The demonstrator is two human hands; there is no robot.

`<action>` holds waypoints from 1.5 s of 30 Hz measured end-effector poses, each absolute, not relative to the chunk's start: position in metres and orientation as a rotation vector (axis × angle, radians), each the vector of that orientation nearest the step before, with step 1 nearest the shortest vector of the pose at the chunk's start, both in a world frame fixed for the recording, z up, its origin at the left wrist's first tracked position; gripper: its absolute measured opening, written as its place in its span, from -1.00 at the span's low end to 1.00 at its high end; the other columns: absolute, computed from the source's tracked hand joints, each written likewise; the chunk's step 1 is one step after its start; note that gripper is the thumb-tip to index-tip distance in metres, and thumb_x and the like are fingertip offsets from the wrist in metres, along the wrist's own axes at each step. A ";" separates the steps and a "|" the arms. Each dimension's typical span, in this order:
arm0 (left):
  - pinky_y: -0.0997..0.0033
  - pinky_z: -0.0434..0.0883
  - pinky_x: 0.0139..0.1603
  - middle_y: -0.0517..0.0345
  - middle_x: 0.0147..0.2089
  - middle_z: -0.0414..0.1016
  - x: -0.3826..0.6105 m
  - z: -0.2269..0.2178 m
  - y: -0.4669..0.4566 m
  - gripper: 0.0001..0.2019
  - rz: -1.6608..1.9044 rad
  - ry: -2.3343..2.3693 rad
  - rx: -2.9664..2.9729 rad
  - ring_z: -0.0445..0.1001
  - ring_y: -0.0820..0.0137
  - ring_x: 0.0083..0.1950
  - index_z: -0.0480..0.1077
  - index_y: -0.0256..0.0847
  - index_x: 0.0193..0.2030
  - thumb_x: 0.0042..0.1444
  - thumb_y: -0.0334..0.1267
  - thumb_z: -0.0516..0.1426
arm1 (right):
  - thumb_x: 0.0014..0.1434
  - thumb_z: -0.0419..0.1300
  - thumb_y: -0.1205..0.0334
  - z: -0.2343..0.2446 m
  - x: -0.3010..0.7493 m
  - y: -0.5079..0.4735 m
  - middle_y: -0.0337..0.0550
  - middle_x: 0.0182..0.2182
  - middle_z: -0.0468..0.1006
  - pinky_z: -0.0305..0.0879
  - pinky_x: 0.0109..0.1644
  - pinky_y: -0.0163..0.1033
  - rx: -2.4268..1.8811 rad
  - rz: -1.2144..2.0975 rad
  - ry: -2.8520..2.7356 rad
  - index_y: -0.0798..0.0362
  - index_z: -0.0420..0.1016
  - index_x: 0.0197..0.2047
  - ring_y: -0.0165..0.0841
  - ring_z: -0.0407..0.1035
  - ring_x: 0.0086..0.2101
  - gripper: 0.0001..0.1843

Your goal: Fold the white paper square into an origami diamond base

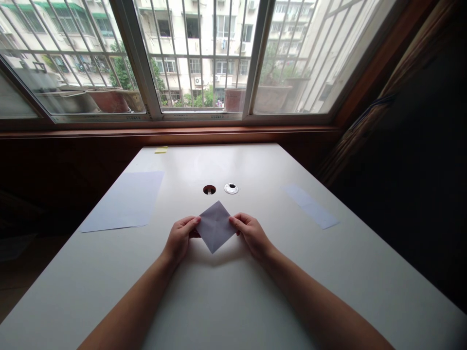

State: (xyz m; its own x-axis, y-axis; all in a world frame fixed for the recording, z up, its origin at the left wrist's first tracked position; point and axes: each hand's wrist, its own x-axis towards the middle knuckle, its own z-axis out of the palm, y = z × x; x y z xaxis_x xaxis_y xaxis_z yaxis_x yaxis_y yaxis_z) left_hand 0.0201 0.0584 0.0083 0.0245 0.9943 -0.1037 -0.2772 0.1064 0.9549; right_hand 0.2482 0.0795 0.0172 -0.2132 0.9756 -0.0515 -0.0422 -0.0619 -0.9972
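Note:
A small square of folded paper [216,229], pale grey-violet in this light, is held up over the white table with one corner pointing away and one toward me. My left hand [181,235] pinches its left corner, thumb on top and fingers beneath. At the right corner, my right hand [251,233] grips it the same way. Faint creases meet near the paper's middle. Its underside is hidden from view.
On the white table [233,301], larger paper sheets [127,201] lie at the left and a paper strip [310,205] at the right. Beyond my hands are an open round hole [209,189] and a cable grommet [231,188]. Yellow sticky notes [161,149] sit near the far edge.

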 end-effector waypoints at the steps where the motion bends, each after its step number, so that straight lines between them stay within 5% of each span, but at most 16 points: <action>1: 0.38 0.50 -0.31 0.07 -0.38 0.53 0.020 0.009 0.058 -0.67 1.247 1.049 0.940 0.50 0.36 -0.34 0.54 -0.34 -0.31 0.10 -0.02 0.26 | 0.12 0.30 -0.08 0.017 0.248 0.080 -0.28 -0.53 0.34 0.09 -0.36 -0.31 -1.104 1.424 -1.294 0.08 0.49 -0.40 -0.43 0.17 -0.46 -0.63; 6: 0.36 0.52 -0.25 0.04 -0.32 0.56 0.020 0.011 0.059 -0.62 1.236 1.106 0.976 0.54 0.34 -0.29 0.53 -0.35 -0.22 0.10 0.01 0.27 | 0.12 0.29 -0.09 0.009 0.251 0.085 -0.29 -0.53 0.34 0.08 -0.37 -0.31 -1.104 1.355 -1.251 0.08 0.49 -0.39 -0.44 0.16 -0.47 -0.63; 9: 0.27 0.54 -0.17 0.03 -0.27 0.58 0.023 0.015 0.058 -0.53 1.254 1.091 0.990 0.57 0.29 -0.25 0.45 -0.32 -0.01 0.08 0.00 0.29 | 0.13 0.30 -0.09 0.005 0.251 0.087 -0.28 -0.51 0.36 0.10 -0.37 -0.31 -1.088 1.343 -1.226 0.07 0.49 -0.38 -0.44 0.18 -0.47 -0.64; 12: 0.17 0.55 -0.15 0.11 -0.31 0.58 0.026 0.021 0.055 -0.20 1.217 1.056 1.036 0.59 0.25 -0.25 0.11 -0.19 0.35 0.04 -0.05 0.34 | 0.13 0.30 -0.09 0.005 0.249 0.087 -0.26 -0.49 0.39 0.13 -0.35 -0.30 -1.070 1.346 -1.220 0.07 0.50 -0.37 -0.42 0.20 -0.45 -0.63; 16: 0.17 0.56 -0.20 0.10 -0.30 0.59 0.028 0.022 0.055 0.12 1.168 1.064 1.116 0.60 0.21 -0.27 -0.27 -0.11 0.48 -0.03 -0.11 0.39 | 0.13 0.29 -0.10 0.009 0.247 0.084 -0.24 -0.48 0.43 0.17 -0.33 -0.29 -1.058 1.361 -1.285 0.08 0.52 -0.36 -0.41 0.25 -0.43 -0.63; 20: 0.21 0.56 -0.18 0.04 -0.19 0.58 0.028 0.016 0.055 0.12 1.279 1.153 1.171 0.60 0.20 -0.21 -0.22 -0.12 0.49 -0.07 -0.13 0.40 | 0.12 0.30 -0.11 0.013 0.248 0.082 -0.23 -0.49 0.45 0.18 -0.34 -0.29 -1.094 1.391 -1.467 0.09 0.53 -0.37 -0.40 0.27 -0.44 -0.62; 30: 0.35 0.55 -0.31 0.22 -0.32 0.56 0.029 0.019 0.053 0.00 1.335 1.169 1.068 0.57 0.34 -0.32 -0.22 0.03 0.48 0.05 -0.08 0.33 | 0.15 0.26 -0.11 0.011 0.254 0.085 -0.27 -0.54 0.41 0.19 -0.39 -0.30 -1.154 1.339 -1.445 0.08 0.47 -0.39 -0.42 0.27 -0.49 -0.62; 37: 0.33 0.56 -0.31 0.10 -0.22 0.57 0.022 0.009 0.059 -0.11 1.399 1.216 0.972 0.57 0.32 -0.27 -0.08 -0.01 0.44 0.06 -0.11 0.31 | 0.25 0.20 0.01 0.008 0.264 0.094 -0.16 -0.26 0.52 0.33 -0.26 -0.24 -1.015 1.142 -1.499 -0.01 0.42 0.02 -0.38 0.38 -0.36 -0.66; 45: 0.32 0.55 -0.32 0.05 -0.20 0.56 0.021 0.006 0.061 -0.12 1.410 1.229 0.931 0.57 0.30 -0.27 -0.06 -0.07 0.43 0.05 -0.13 0.32 | 0.24 0.22 0.22 0.017 0.269 0.089 -0.10 -0.21 0.47 0.39 -0.20 -0.22 -0.728 1.029 -1.861 -0.06 0.52 0.07 -0.35 0.40 -0.26 -0.67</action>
State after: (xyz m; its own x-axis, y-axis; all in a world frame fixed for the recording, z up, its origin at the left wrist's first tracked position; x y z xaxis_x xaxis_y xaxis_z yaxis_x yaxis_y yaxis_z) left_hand 0.0215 0.0611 0.0057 -0.1983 0.9782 -0.0615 -0.1946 0.0222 0.9806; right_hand 0.2690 0.0887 0.0165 -0.4558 0.7930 0.4043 0.0794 0.4886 -0.8689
